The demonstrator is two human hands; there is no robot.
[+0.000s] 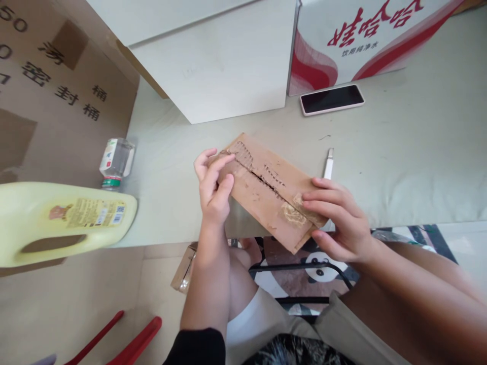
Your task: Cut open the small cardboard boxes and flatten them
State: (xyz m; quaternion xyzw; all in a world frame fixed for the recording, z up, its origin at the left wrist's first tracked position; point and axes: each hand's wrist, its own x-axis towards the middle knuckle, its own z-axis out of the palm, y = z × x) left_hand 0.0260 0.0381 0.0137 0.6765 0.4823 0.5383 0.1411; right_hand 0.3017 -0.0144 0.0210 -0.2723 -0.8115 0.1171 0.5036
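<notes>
Left hand & right hand both gripping, fingers curled.

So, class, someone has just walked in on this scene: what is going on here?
A seated person holds a small cardboard box in both hands over the edge of a pale table. The left hand grips its left end, fingers at the torn tape along the seam. The right hand steadies the other end, fingers on a taped patch. A white utility knife lies just behind the box, and a phone lies farther back.
</notes>
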